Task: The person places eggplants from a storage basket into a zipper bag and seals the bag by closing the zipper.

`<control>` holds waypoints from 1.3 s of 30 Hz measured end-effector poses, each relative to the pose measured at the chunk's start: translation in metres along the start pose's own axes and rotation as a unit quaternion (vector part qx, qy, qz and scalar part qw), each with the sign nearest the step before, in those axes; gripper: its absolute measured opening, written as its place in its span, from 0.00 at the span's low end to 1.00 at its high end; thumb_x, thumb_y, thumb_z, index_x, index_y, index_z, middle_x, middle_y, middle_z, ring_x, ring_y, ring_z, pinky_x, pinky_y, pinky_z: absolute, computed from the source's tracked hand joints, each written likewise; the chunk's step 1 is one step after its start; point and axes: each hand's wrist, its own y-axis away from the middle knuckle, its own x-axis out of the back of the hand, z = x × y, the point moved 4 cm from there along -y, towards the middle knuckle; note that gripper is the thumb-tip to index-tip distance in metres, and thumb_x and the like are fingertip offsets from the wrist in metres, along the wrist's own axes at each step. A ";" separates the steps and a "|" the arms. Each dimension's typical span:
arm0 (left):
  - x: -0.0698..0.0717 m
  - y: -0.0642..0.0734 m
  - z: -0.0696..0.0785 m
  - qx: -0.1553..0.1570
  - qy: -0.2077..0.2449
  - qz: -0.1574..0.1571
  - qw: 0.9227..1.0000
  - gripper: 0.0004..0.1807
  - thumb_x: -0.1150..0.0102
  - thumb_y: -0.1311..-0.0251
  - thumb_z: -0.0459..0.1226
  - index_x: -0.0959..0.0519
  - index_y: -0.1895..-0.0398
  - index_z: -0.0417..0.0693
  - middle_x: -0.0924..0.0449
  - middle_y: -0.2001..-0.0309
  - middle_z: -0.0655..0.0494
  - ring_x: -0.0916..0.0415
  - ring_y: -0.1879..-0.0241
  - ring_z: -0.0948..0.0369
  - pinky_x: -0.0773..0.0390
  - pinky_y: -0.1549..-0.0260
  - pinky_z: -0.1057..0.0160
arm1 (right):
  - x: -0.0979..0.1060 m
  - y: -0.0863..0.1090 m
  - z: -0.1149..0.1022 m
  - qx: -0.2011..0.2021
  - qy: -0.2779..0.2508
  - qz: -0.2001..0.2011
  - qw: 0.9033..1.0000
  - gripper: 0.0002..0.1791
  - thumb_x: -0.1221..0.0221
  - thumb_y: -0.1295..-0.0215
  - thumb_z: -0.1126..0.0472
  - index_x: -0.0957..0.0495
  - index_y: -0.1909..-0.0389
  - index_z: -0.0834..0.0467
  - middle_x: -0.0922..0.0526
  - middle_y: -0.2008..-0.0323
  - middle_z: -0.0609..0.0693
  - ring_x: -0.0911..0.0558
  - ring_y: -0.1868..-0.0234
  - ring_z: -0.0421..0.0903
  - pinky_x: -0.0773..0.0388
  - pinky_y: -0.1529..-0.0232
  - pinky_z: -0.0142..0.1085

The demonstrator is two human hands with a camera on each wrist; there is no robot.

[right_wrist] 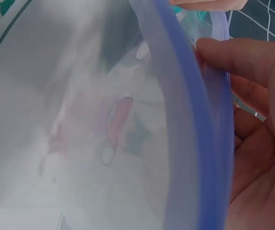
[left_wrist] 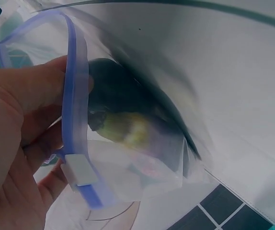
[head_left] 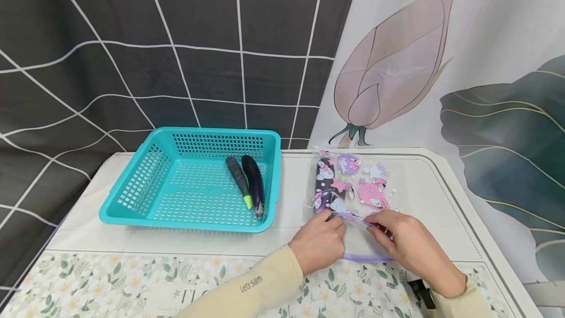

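Observation:
A clear zip bag [head_left: 372,193] with pink and purple cartoon prints lies on the table at the right, its purple-rimmed mouth spread toward me. My left hand [head_left: 319,240] grips the left part of the rim near a white slider [left_wrist: 80,169]. On the right part, my right hand [head_left: 408,244] pinches the upper rim between thumb and fingers. Inside the bag, along its left side, sits a dark vegetable [left_wrist: 116,88] with a yellow-green end [left_wrist: 123,129]; the plastic blurs its kind. Two long dark eggplants, one with a green end [head_left: 240,183] and one glossy [head_left: 253,180], lie in the basket.
The turquoise plastic basket [head_left: 190,225] stands left of the bag. A floral-printed cover [head_left: 145,278] spans the table's near side. Behind the table hang a dark grid-patterned cloth [head_left: 203,77] and a pale flower-printed curtain [head_left: 397,63].

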 end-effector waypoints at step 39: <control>0.030 0.033 -0.012 -0.070 0.108 0.047 0.991 0.13 0.46 0.30 0.38 0.14 0.68 0.64 0.21 0.61 0.69 0.26 0.52 0.66 0.42 0.30 0.47 | 0.004 0.000 -0.007 0.020 -0.059 0.057 0.996 0.16 0.26 0.54 0.72 0.16 0.70 0.48 0.18 0.71 0.35 0.29 0.76 0.28 0.32 0.76 0.20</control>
